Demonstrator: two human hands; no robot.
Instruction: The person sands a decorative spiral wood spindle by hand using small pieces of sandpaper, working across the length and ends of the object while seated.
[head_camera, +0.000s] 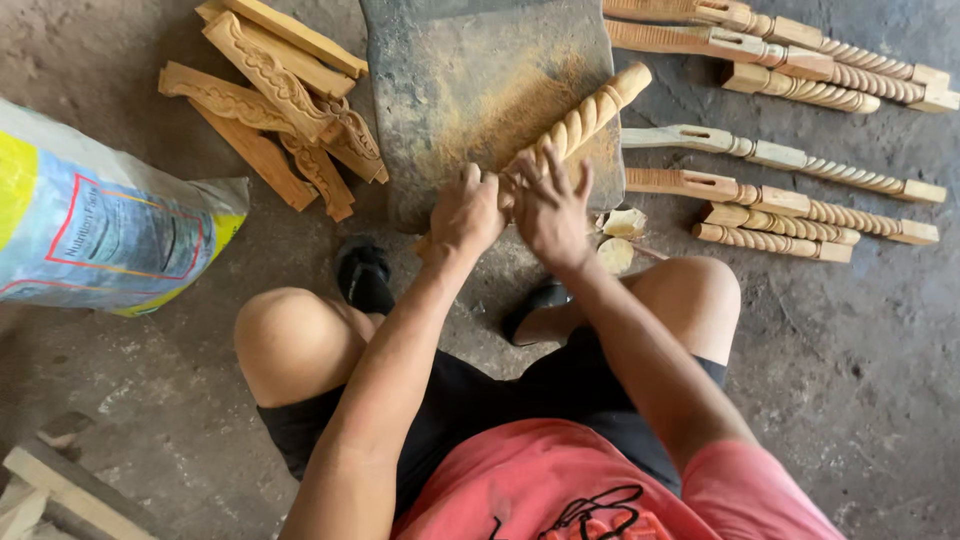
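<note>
Red fabric of a shirt (560, 490) fills the lower edge of the view, with black shorts (470, 400) and two bare knees above it; the person is seen squatting on a dusty concrete floor (850, 380). Both hands are closed around the near end of a twisted wooden spindle (585, 118): the left hand (468, 212) is clenched on it from the left, and the right hand (552, 208) is wrapped over it with fingers (556, 172) partly spread; what, if anything, is pressed between palm and wood cannot be told. The spindle is laid diagonally across a dark, sawdust-coated block (470, 90), far end pointing up and right, near end overhanging the block's front edge toward the knees. Judged risks: the round spindle could roll or slide off the dusty block face if grip loosens, since the dust looks loose; fingers close to the block's front edge could be pinched against it. To the right, a row of finished turned legs (790, 160) is laid well apart from the hands; to the left, a pile of carved flat pieces (270, 100) lies just beside the block. A printed sack (100, 230) occupies the left margin. Open floor remains between the knees and to the lower right; sideways room at the block is limited by both stacks. Black sandals (365, 280) are seen under the forearms.
</note>
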